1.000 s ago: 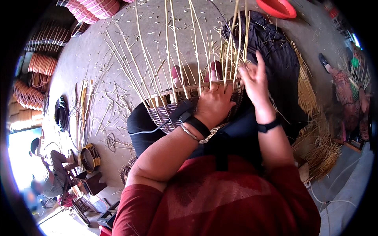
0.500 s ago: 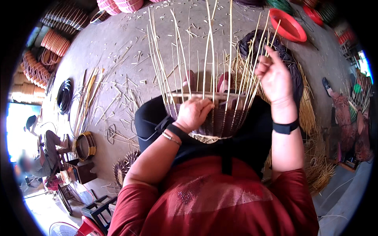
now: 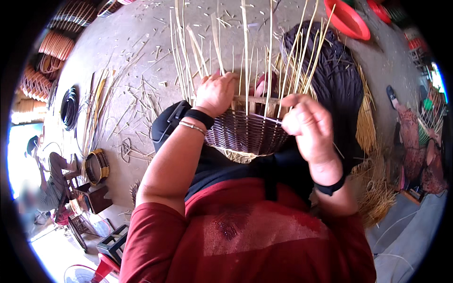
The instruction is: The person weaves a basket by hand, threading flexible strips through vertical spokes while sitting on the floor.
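Just one dark woven basket (image 3: 245,136) on the lap, but easily over ten upright canes (image 3: 246,52), too many overlapping for an exact number lol. Two black wristbands (image 3: 331,187), one silvery bracelet (image 3: 192,126). Floor's (image 3: 141,56) got one black coil (image 3: 64,111), one yellow-and-black basket (image 3: 102,160), one big dark bundle (image 3: 328,70), plus at least one red basin (image 3: 347,21). Two other people (image 3: 49,193) too.

We look down on a grey concrete floor (image 3: 141,33), scattered with short cut pieces and loose strips. Along our upper left, woven baskets (image 3: 56,44) stand in stacks. Strong white daylight (image 3: 21,158) floods the left edge, blowing out detail, and a smaller bright patch (image 3: 438,78) glows at the far right. Toward our lower left we find a brown box-like piece of furniture (image 3: 97,199), a dark slatted frame (image 3: 112,245) and a partly visible fan (image 3: 79,273).
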`<state>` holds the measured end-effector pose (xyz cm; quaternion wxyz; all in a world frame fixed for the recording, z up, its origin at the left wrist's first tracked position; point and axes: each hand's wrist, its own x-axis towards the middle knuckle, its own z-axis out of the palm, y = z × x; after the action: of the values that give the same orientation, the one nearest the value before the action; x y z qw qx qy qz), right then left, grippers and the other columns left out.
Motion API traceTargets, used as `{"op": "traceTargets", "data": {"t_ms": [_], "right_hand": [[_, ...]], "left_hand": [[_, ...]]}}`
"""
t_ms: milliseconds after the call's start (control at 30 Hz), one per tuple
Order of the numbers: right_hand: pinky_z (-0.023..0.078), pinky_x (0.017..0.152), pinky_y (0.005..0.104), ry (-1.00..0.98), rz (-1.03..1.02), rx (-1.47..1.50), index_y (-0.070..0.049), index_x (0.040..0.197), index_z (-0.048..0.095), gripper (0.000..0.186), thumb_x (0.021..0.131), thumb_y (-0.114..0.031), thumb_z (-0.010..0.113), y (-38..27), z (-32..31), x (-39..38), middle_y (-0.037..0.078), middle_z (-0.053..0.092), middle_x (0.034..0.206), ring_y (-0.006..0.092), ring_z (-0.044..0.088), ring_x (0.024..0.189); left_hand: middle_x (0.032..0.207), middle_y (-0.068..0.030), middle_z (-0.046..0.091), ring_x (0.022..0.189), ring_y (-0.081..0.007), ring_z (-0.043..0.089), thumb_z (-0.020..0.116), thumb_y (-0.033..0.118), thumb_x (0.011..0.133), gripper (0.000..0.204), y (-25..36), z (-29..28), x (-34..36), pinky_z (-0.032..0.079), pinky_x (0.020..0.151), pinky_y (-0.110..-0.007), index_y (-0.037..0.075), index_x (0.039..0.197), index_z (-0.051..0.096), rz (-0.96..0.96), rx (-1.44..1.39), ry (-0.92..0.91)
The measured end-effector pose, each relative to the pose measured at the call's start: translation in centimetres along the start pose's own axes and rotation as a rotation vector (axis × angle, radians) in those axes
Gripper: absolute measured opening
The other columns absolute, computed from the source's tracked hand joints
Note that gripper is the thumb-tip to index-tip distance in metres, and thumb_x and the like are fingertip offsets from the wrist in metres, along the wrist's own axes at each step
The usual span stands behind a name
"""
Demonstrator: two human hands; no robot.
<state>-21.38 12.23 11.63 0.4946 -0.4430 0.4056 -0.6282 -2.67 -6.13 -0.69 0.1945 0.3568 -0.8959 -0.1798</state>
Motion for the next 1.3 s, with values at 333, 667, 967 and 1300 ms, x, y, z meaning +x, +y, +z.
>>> {"op": "traceTargets", "data": {"t_ms": [333,667,967,1300], "right_hand": [[0.043,0.061,0.0306,0.491,0.183,0.354,-0.004,0.116,0.061,0.029,0.110,-0.029,0.046,6.1,-7.6,-0.9,-0.007,0.029,0.063,0.0074,0.032,0.056],[0.058,0.083,0.0353,0.502,-0.113,-0.520,-0.001,0.118,0.061,0.022,0.107,-0.015,0.050,5.8,-7.0,6.0,0.013,0.066,0.107,0.0245,0.069,0.096],[0.054,0.070,0.0241,0.510,-0.144,-0.467,-0.014,0.157,0.025,0.074,0.096,0.004,0.063,4.7,-6.5,3.1,0.016,0.045,0.147,0.0131,0.065,0.088],[0.028,0.055,0.0235,0.206,-0.159,0.169,0.004,0.129,0.056,0.049,0.111,-0.038,0.039,-1.5,-1.1,-2.2,-0.007,0.035,0.066,0.0050,0.030,0.057]], "left_hand": [[0.147,-0.0217,0.041,0.132,-0.0422,0.039,0.066,0.026,0.094,0.059,6.0,-0.2,-0.3,0.026,0.111,-0.054,0.012,0.148,0.046,-0.029,0.120,0.434],[0.156,-0.0157,0.041,0.145,-0.0395,0.036,0.066,0.050,0.090,0.074,13.7,2.7,-5.0,0.012,0.116,-0.069,0.019,0.153,0.043,0.073,0.226,0.026],[0.150,-0.0167,0.045,0.137,-0.0377,0.044,0.067,0.054,0.088,0.071,13.9,1.6,-4.4,0.017,0.112,-0.073,0.020,0.148,0.048,0.079,0.278,0.016],[0.105,-0.0214,0.074,0.108,-0.0367,0.070,0.047,0.071,0.093,0.076,13.5,0.8,3.9,0.006,0.116,-0.071,0.012,0.141,0.049,-0.239,0.168,-0.256]]}}
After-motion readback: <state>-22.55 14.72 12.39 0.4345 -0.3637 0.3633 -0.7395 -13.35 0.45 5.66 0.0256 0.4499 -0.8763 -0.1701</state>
